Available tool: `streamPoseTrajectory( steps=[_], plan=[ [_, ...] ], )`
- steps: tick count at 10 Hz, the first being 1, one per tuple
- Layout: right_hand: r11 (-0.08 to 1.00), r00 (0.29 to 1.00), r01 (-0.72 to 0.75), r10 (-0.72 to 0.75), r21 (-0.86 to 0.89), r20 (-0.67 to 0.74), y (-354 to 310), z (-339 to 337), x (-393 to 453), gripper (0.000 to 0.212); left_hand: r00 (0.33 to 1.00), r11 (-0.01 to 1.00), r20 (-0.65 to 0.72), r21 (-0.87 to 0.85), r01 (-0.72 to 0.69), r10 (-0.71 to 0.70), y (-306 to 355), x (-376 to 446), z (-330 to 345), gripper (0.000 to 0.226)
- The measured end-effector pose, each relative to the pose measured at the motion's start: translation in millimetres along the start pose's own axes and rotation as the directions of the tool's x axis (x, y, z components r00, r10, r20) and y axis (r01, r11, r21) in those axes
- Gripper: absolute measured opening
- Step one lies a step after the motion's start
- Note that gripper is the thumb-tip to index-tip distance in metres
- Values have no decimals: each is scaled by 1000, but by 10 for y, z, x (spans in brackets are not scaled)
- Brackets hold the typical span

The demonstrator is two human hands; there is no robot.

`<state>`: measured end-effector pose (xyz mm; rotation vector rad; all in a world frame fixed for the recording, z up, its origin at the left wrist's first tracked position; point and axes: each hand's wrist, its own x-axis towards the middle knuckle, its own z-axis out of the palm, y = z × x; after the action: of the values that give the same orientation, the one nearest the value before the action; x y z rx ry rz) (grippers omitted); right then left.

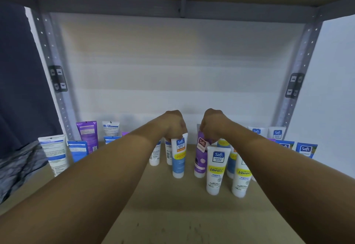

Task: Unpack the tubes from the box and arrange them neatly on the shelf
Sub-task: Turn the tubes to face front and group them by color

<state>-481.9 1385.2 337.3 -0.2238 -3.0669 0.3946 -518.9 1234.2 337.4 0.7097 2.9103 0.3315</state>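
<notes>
The left hand (173, 123) holds the top of a blue tube (179, 159). The right hand (212, 124) holds a purple tube (200, 157). Both stand on the shelf (172, 205), with yellow tubes (216, 170) in front.

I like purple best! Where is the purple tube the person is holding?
In the head view, the purple tube stands near the shelf's middle, its top pinched by the right hand. The blue and white tube in the left hand stands just left of it.
</notes>
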Motion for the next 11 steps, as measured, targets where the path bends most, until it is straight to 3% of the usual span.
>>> streamPoseTrajectory(
  steps=[1,3,6,9,10,11],
  plan=[
    [979,996,85,-78,-184,47,-16,-30,3,30,998,998,7,-33,-59,60,-57,8,-5,29],
    [974,982,185,-179,-131,50,51,-28,3,27,989,976,-50,-162,-148,142,-154,22,73,26],
    [963,965,247,-233,-110,124,100,-59,15,25,984,967,-36,-185,-176,172,-213,38,76,25],
    [956,958,285,-282,64,-58,-222,-125,155,28,968,920,-233,-352,-174,94,-529,-55,-228,31],
    [948,950,308,-302,77,-82,-400,-65,238,28,937,948,-343,-271,-168,68,-711,-42,-276,27],
    [942,943,329,-325,61,-63,-539,24,324,30,952,979,-304,-182,-90,31,-894,32,-247,28]
  ],
)
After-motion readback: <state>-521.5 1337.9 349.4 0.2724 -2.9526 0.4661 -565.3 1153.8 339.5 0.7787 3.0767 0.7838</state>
